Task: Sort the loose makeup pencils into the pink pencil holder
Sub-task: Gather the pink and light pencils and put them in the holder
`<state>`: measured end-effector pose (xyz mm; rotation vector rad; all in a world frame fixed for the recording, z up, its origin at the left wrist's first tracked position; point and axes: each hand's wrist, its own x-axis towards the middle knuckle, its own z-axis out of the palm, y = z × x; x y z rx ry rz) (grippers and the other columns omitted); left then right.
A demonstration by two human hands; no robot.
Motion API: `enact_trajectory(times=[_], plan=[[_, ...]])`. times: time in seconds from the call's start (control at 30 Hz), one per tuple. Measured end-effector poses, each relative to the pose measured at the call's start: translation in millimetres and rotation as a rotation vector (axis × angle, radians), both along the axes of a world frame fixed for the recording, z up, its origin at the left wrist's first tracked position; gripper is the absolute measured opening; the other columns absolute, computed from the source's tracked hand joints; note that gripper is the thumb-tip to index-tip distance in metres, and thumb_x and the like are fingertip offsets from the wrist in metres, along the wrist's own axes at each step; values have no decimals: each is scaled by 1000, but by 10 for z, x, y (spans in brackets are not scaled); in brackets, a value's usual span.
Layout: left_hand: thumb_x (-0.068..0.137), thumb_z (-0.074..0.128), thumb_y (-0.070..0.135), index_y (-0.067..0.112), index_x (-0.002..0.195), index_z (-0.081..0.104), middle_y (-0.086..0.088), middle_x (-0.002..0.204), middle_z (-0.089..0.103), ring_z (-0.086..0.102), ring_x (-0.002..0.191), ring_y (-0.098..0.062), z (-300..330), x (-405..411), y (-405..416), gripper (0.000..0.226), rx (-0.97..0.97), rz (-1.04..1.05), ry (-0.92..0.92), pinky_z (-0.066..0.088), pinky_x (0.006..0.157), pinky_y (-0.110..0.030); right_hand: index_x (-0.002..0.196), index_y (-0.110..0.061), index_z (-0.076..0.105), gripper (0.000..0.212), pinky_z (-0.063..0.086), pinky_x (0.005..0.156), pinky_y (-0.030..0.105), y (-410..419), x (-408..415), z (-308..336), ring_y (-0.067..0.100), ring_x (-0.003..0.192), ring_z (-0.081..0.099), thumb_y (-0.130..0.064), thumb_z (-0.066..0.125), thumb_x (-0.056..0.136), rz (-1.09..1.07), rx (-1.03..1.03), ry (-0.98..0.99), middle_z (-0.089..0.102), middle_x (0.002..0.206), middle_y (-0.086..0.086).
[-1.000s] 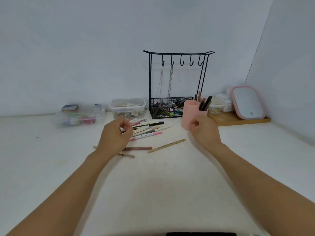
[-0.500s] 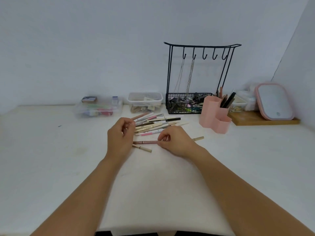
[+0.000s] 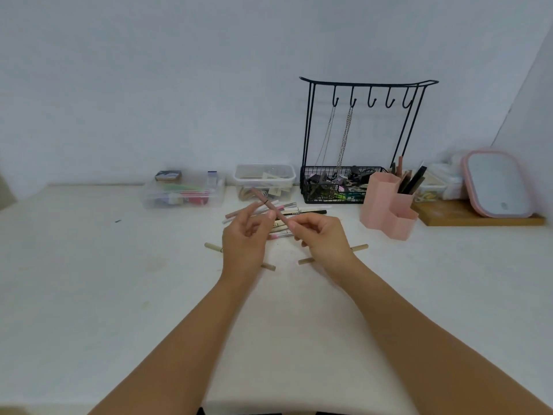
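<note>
head | right hand (image 3: 324, 241) pinches brown pencil (image 3: 270, 206) | left hand (image 3: 244, 242) holds another

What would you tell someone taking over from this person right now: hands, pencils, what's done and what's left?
Right hand: pinches a brown-pink pencil lifted off the table, its tip pointing up and away.
Left hand: beside it, fingers curled at the same pencil's shaft; whether it grips is unclear.
Pink pencil holder: upright to the right, a few dark pencils already in a rear compartment.
Loose pencils: a pile lies behind the hands; two beige pencils lie partly under the hands.
Done: a few pencils stowed.
Left: put the held pencil in the holder, then the rest.
</note>
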<state>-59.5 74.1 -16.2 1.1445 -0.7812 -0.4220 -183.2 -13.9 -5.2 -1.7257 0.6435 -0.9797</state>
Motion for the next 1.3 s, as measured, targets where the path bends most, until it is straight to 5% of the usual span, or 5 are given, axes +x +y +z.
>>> enact_trajectory(times=[0.23,0.43,0.63,1.07,1.3], plan=[[106,51,19,3,101,69,-17,94,77,75,92,-33,-143,14,-70,25,42,-122,-94,59,87,-44,99,4,74,16,53,72,16,126,118,-11,6,75,71,8,68,85,147,54,-81,75,83,0],[110,38,23,17,91,60,9,62,60,62,61,-20,-116,173,-67,29,67,98,-113,55,66,-43,107,-21,73,19,51,86,29,-295,-48,-68,9,94,63,-15,68,90,-254,-418,363,72,101,-6],[105,49,30,24,87,59,8,65,45,39,60,-14,-138,313,-12,21,122,168,-126,34,60,-35,122,-26,66,28,47,94,38,-681,-301,-164,22,109,55,-22,58,95,-283,-473,752,67,120,0],[103,52,18,19,85,61,15,59,46,40,56,-7,-70,298,-17,20,143,151,114,33,55,-27,88,-21,71,8,45,74,30,-656,-274,-101,17,84,56,-18,65,92,-195,-487,740,64,91,-4],[104,55,24,18,83,51,11,58,35,29,51,-7,0,220,-5,22,69,73,178,26,47,-23,90,-16,75,8,40,63,23,-486,-323,82,9,65,50,-17,67,92,-121,-135,300,65,73,-3]])
